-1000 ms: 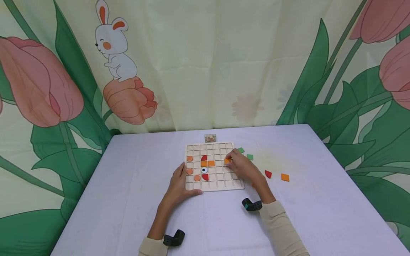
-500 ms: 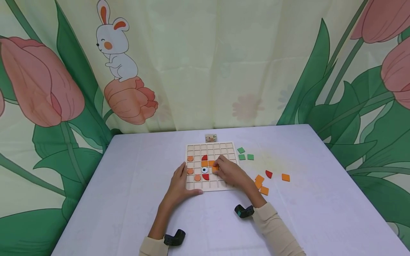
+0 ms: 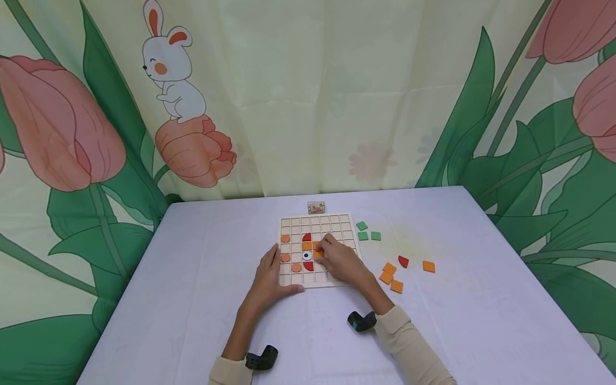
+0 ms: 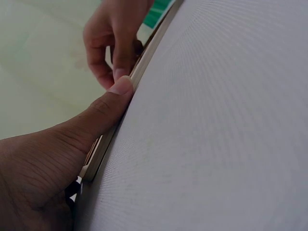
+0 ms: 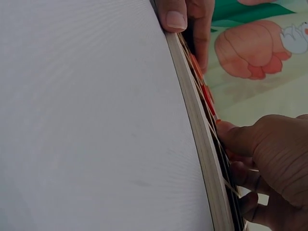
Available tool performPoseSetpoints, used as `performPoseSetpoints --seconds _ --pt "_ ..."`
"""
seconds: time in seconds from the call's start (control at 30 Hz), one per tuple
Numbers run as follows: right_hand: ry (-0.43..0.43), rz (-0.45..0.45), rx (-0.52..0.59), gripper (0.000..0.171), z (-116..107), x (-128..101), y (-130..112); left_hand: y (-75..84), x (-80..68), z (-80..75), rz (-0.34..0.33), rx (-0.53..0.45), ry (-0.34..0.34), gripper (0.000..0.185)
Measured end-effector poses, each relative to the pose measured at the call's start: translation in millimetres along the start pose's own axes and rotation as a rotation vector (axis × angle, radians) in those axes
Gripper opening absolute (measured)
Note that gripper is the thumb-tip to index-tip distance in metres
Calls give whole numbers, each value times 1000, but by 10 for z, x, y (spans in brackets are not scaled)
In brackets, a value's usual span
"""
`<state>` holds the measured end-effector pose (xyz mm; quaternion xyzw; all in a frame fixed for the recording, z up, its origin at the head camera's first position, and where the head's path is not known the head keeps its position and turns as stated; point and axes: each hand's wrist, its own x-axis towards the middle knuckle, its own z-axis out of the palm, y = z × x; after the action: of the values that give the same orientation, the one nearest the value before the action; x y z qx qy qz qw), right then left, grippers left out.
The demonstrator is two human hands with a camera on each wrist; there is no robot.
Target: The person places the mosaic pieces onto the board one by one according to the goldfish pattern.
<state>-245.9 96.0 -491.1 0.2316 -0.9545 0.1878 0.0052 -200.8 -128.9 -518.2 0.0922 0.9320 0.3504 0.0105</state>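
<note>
Wooden and pale, the grid board [image 3: 315,249] lies flat on the white surface [image 3: 192,299] in front of me, with its cells partly filled: orange rounds [image 3: 285,238] down the left columns, a red half-round [image 3: 306,237] above an orange square [image 3: 307,246], and a white eye piece [image 3: 307,256] over another red half-round [image 3: 308,266]; my left hand [image 3: 269,278] rests at the board's near-left corner, thumb laid along the near edge and fingers on the left rim, and I judge it sits there to keep the board from sliding; its grip is spread and flat, clamped on nothing, which the left wrist view bears out with the thumb [image 4: 118,91] pressed to the board's edge [image 4: 144,67]; my right hand [image 3: 339,259] lies over the middle of the board, fingertips curled down onto a small orange tile [image 3: 317,253] just right of the eye piece, so that grip is pinched together on the tile, which looks low over or in its cell, though I cannot tell whether it is fully seated; in the right wrist view the fingers [image 5: 236,137] bend onto the grid from the side; off to the right wait three green squares [image 3: 368,233], a red piece [image 3: 403,261] and loose orange squares [image 3: 391,277], near enough for that hand to reach; a small patterned card [image 3: 316,207] lies beyond the far edge.
</note>
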Motion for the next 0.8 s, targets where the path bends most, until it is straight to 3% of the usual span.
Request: performPoseSetpoints --seconds 0.8 --pt "-22 26 83 29 -20 9 27 -14 9 4 -20 16 -13 129"
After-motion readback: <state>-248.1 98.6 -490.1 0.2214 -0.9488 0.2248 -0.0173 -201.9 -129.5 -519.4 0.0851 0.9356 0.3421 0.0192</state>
